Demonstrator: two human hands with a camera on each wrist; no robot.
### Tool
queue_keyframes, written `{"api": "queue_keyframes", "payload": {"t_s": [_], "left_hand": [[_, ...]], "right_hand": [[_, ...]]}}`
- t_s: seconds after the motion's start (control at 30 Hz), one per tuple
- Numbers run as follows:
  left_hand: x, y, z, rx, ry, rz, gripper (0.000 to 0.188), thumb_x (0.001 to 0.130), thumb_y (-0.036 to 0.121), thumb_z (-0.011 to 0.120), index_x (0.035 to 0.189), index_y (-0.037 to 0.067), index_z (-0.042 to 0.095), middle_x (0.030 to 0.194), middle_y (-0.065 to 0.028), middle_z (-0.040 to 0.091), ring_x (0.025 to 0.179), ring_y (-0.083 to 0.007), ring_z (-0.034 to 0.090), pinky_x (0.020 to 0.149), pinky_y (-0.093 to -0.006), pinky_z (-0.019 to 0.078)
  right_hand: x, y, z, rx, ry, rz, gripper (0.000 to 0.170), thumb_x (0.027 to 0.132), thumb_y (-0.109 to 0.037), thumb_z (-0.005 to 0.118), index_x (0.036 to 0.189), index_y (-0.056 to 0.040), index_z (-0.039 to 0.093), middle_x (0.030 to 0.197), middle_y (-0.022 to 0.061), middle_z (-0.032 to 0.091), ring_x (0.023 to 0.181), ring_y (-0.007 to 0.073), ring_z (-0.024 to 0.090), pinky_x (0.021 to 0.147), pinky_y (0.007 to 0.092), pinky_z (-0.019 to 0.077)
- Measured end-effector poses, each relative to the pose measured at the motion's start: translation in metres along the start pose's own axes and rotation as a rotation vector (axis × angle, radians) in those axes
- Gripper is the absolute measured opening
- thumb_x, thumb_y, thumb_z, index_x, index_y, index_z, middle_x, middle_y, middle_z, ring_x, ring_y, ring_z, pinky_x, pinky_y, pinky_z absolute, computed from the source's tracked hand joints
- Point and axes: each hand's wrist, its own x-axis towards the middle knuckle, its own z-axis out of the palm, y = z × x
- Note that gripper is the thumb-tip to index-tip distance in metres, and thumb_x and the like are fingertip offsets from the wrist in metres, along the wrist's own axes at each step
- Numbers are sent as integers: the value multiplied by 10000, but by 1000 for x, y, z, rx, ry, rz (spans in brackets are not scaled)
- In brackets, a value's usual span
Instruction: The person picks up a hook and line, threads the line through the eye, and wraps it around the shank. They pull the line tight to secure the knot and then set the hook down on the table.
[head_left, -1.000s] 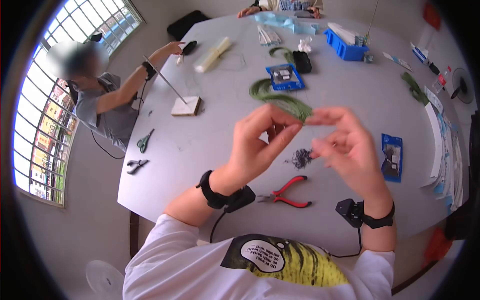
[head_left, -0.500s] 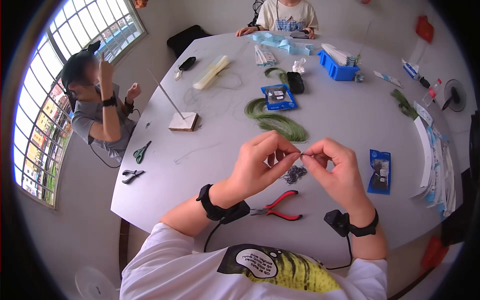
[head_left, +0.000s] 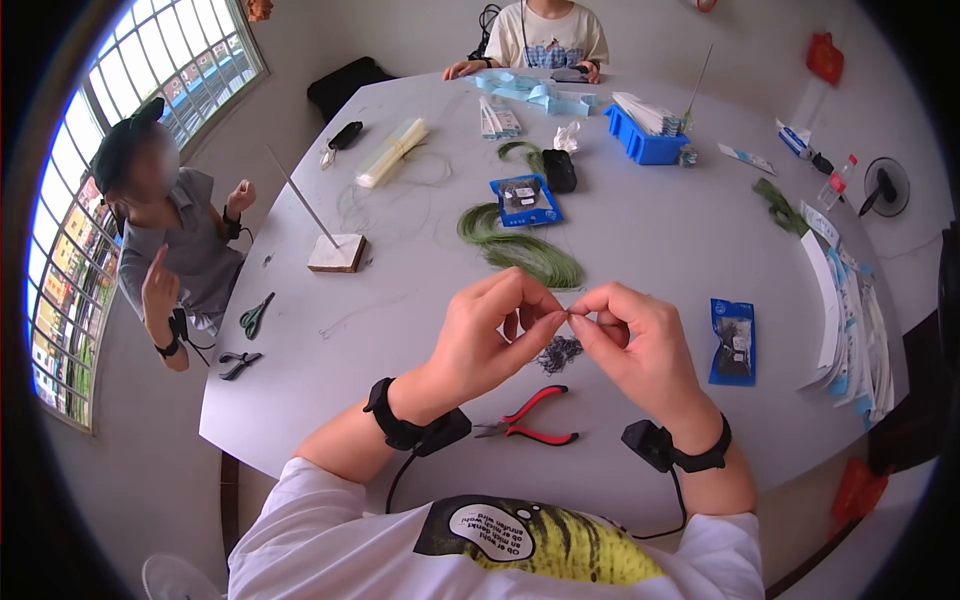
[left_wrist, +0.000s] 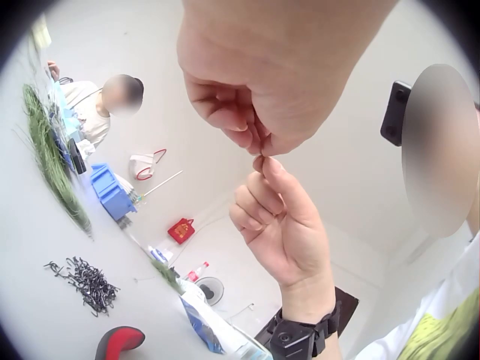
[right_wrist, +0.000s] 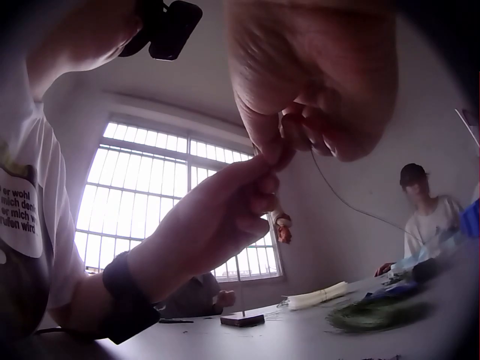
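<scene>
The left hand [head_left: 490, 325] and the right hand [head_left: 640, 340] meet fingertip to fingertip above the table, each with thumb and forefinger pinched on a thin strand. In the right wrist view the strand [right_wrist: 352, 206] trails from beneath the right hand [right_wrist: 315, 82]; the part between the fingertips is too small to make out. Below the hands lies a pile of small dark pieces [head_left: 560, 354], partly covered by the fingers. Red-handled pliers [head_left: 526, 418] rest nearer the body. Beyond the hands is a bundle of green strands [head_left: 530, 257].
Blue packets [head_left: 525, 201] [head_left: 733, 343], a blue box [head_left: 645, 142] and a black case [head_left: 559, 171] lie around. At left are a block with an upright rod [head_left: 337, 254], green scissors [head_left: 257, 315] and black pliers [head_left: 240, 365]. Two people sit at the table; paper strips [head_left: 855, 330] line the right.
The right hand's spread fingers have closed to a pinch and come against the left fingertips. The head view has shifted. The person at left has drawn back and lowered an arm.
</scene>
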Motion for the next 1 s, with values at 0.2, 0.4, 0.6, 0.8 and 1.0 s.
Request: {"api": "queue_keyframes", "payload": {"t_s": [0.2, 0.4, 0.6, 0.8, 1.0], "left_hand": [[-1, -2, 2, -12, -4, -20, 100, 825, 33, 695, 836, 17, 597, 773, -38, 601, 596, -101, 533, 499, -227, 419], [-2, -5, 1, -1, 13, -39, 107, 821, 36, 700, 860, 30, 600, 790, -36, 614, 602, -101, 547, 497, -230, 431], [-2, -2, 1, -20, 29, 7, 94, 830, -35, 665, 867, -3, 585, 801, -31, 590, 608, -61, 523, 540, -198, 420], [-2, -5, 2, -40, 53, 15, 115, 816, 10, 704, 857, 28, 598, 817, -28, 609, 599, -77, 524, 503, -215, 422], [-3, -4, 3, -33, 68, 35, 123, 805, -9, 709, 852, 27, 601, 814, -24, 604, 600, -73, 525, 508, -214, 426]], "right_hand": [[0, 3, -2, -55, -7, -21, 52, 843, -51, 658, 868, -25, 620, 612, 39, 525, 469, 81, 438, 452, 264, 330], [0, 2, 1, -67, 16, -23, 56, 837, -41, 662, 874, -25, 624, 591, 41, 508, 468, 82, 432, 454, 258, 334], [1, 5, 2, 8, 28, -53, 44, 853, -14, 651, 888, -10, 624, 561, -3, 497, 485, 38, 424, 472, 224, 347], [1, 5, 2, 46, 23, -39, 39, 862, -7, 645, 891, 1, 619, 562, -19, 478, 505, 19, 409, 478, 209, 339], [1, 3, 1, 110, -1, -26, 29, 880, -13, 631, 893, 9, 617, 587, -17, 516, 528, 10, 426, 486, 198, 345]]}}
